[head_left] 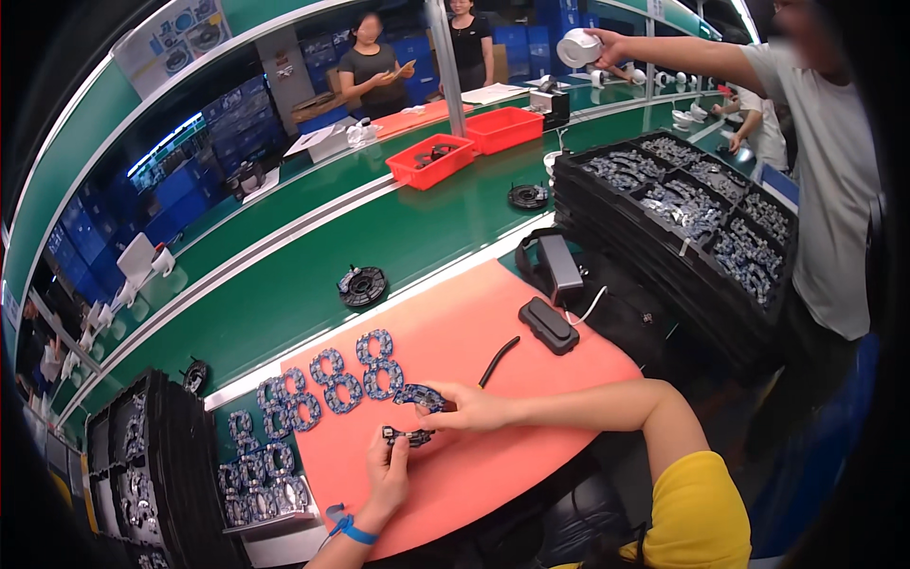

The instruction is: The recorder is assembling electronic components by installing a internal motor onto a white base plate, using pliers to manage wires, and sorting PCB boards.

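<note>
Above the salmon mat [517,450], my left hand [390,477] and right hand [470,408] each pinch a curved circuit board [418,395] that a loose grip might drop.

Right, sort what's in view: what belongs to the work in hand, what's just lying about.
Likely part of the work:
curved board in right hand
small piece in left hand
figure-eight boards

Seemingly lying about:
black case
slim black tool
</note>
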Demonstrator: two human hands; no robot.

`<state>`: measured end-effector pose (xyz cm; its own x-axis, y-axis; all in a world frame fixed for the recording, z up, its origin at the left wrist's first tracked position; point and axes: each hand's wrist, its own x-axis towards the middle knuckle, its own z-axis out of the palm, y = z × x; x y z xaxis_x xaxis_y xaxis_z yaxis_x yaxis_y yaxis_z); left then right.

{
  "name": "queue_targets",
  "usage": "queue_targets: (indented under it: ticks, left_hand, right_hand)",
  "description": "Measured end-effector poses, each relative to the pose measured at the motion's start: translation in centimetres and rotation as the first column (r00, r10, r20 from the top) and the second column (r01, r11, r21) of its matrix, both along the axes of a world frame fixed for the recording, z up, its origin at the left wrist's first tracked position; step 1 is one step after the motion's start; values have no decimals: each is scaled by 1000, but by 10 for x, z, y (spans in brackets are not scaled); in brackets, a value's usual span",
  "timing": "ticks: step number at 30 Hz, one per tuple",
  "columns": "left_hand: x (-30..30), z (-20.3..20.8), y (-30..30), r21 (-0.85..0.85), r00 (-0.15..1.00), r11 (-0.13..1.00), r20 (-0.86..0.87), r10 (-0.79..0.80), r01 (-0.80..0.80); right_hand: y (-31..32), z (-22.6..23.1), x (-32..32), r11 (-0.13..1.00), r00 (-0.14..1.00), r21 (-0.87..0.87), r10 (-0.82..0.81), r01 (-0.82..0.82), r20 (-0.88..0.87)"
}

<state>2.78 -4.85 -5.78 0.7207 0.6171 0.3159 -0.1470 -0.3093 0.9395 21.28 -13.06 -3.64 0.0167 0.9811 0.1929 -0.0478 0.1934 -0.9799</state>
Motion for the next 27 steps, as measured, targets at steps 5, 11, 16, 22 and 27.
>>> queue_targets:
  ticks: [5,11,16,22,27]
  left_hand:
    - [1,2,-1,39,1000,999,-2,20,-20]
    - [0,3,2,60,999,998,-46,13,-10]
    - [1,-2,2,40,1000,999,8,16,-17]
    - [1,3,0,22,1000,1000,15,18,-18]
    - [3,3,0,17,1000,1000,11,8,-8]
  right_hand:
    - [0,-1,-1,1000,999,-7,1,0,51]
    - [-1,1,2,1000,995,-16,17,-15,100]
    - [-1,1,-1,1000,993,7,-6,5,117]
    - [-2,4,0,1000,968,-2,13,-13,251]
    - [-3,5,-1,1000,963,2,-1,1,269]
